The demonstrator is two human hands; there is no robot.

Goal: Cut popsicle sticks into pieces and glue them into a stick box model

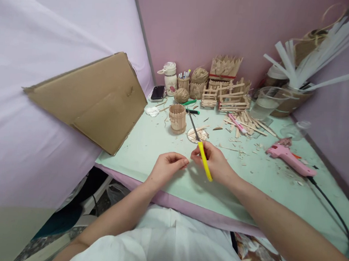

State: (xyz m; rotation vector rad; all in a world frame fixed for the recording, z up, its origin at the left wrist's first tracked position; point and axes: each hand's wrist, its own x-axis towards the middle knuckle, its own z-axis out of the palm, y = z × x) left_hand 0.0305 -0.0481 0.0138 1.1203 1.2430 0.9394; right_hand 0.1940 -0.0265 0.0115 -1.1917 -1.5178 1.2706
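Apparently at fine fingertip work, centre of frame, with left hand [168,167] pinched shut, contents impossible to tell, and right hand [216,162] gripping one pair of yellow scissors [205,164]. Calls next for a steady pinch. By count: one wooden-stick cup [178,121] and two twine balls [181,95] [200,75] upper centre, one pink glue gun [292,159] at right.

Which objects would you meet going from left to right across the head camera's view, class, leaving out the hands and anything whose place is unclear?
Cardboard sheet → phone → stick-covered cup → yellow-handled scissors → pink pen → pink glue gun.
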